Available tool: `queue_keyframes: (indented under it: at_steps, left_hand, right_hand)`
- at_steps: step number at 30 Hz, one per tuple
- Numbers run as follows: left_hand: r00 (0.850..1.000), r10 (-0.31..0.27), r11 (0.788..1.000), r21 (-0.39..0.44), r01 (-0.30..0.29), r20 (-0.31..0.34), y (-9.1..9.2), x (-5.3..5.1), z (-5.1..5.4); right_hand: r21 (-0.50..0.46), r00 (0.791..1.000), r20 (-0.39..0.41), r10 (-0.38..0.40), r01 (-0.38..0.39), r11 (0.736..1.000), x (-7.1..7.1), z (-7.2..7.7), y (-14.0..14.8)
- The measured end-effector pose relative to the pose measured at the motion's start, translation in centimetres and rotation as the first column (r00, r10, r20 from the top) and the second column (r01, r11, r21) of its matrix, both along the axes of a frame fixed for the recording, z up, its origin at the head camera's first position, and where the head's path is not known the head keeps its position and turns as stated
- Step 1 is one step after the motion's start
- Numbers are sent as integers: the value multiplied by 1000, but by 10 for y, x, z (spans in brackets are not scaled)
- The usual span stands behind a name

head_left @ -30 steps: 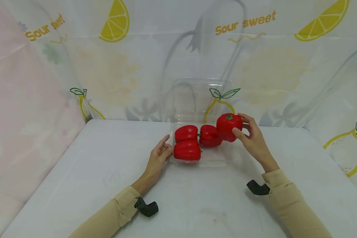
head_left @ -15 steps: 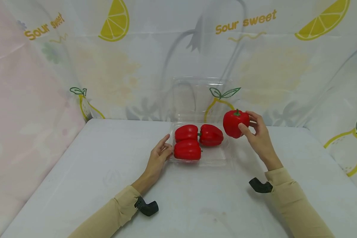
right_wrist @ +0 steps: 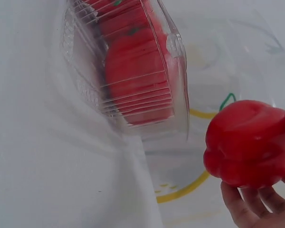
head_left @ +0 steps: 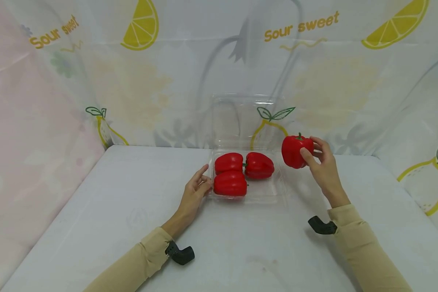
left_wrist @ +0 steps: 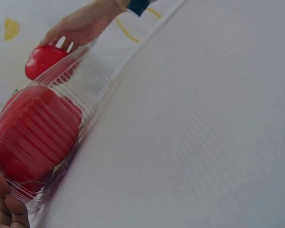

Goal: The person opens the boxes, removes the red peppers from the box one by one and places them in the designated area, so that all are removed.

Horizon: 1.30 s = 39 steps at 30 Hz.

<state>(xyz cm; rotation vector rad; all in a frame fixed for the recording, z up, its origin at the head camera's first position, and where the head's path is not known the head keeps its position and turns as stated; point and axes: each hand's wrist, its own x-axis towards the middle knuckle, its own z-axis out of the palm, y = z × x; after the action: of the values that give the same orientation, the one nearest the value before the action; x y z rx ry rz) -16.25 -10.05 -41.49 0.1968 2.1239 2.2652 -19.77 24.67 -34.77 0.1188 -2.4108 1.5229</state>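
My right hand holds a red bell pepper in the air, stem up, just right of a clear plastic clamshell box. In the right wrist view the pepper sits between thumb and fingers. Three more red bell peppers lie in the box: a back-left pepper, a front-left pepper and a back-right pepper. At the box's left wall rests my left hand, index finger extended, other fingers bent. The left wrist view has its fingertips against the ribbed plastic.
The box's clear lid stands raised at the back, before a lemon-printed curtain. A white table spreads around the box. Each sleeve cuff carries a black wrist mount, such as the right mount.
My right hand has carried the pepper rightward and slightly up, from over the box's right part to outside its right wall. My left hand and the other peppers stay in place.
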Motion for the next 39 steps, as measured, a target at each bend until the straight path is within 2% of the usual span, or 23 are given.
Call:
queue_keyframes:
  at_steps: [8, 14, 25, 35, 39]
  left_hand:
    - [1000, -2, 1000, 5, 2, 9, 0, -1, 0]
    - [1000, -6, 1000, 17, 6, 10, 0, -2, 0]
    - [1000, 7, 1000, 23, -7, 18, 0, -1, 0]
    - [1000, 25, 999, 26, -26, 19, 1, -1, 1]
    - [1000, 24, 999, 28, -25, 11, 2, -1, -1]
  right_hand:
    - [56, 998, 50, -45, 42, 998, -1, -4, 5]
    - [118, 996, 76, -54, 45, 992, 0, -5, 9]
    - [165, 986, 143, -91, 67, 984, -4, -14, 12]
    - [225, 973, 194, -126, 81, 971, -13, -17, 10]
    - [285, 959, 241, -150, 78, 955, -19, -15, 9]
